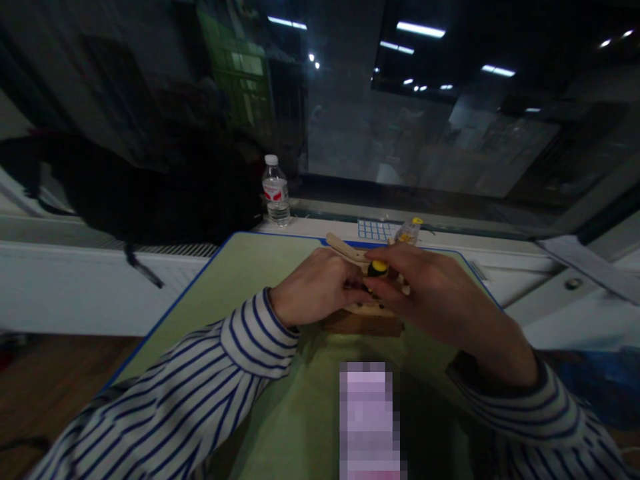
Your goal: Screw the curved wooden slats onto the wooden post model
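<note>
Both hands meet over a small wooden piece of work [364,325] on the green tabletop. My right hand [430,287] pinches a screwdriver [379,267] by its short yellow and black handle, held upright with the shaft hidden below. From the left, my left hand [320,287] closes its fingers on the wooden work near the screwdriver; what exactly they grip is hidden. A curved light wooden strip [345,248] sticks out behind the left fingers. Dark dots, perhaps holes or screws, show in the wood between the hands.
The green table [280,257] has a blue edge. A pixelated pinkish panel [367,413] lies at the front. On the windowsill stand a water bottle [276,193] and a yellow-capped clear container [409,231], with a blue grid sheet [376,230] beside it. A black bag [165,180] rests left.
</note>
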`<control>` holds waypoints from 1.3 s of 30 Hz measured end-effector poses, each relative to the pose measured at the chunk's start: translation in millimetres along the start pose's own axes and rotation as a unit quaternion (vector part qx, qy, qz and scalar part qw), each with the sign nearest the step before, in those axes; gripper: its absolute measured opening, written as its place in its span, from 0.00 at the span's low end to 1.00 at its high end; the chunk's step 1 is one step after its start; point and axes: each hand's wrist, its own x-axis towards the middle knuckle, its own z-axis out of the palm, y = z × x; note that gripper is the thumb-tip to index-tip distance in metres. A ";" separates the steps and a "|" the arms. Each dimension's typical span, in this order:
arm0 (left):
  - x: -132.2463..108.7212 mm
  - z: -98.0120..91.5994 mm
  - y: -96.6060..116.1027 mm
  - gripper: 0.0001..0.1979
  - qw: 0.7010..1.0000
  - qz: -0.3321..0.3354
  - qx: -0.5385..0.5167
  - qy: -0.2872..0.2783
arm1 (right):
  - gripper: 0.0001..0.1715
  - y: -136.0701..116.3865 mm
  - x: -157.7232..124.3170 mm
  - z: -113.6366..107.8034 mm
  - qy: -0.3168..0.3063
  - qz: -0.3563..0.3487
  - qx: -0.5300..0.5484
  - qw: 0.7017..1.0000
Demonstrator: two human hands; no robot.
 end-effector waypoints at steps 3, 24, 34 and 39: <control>0.1 -0.1 -0.5 0.09 1.000 0.004 0.004 -0.001 | 0.19 -0.7 -0.3 -0.5 -0.007 -0.015 0.033 0.999; -0.4 -3.6 0.1 0.07 0.998 -0.001 -0.051 -0.045 | 0.17 -2.0 -1.2 -1.0 -0.018 -0.006 0.005 1.000; -1.1 -4.5 2.7 0.06 1.000 -0.002 -0.023 -0.017 | 0.16 -2.3 -0.1 0.4 -0.023 0.016 -0.009 1.000; -0.4 0.1 1.9 0.11 1.000 -0.007 -0.016 0.009 | 0.17 -2.7 -0.6 0.5 -0.013 0.016 -0.006 1.000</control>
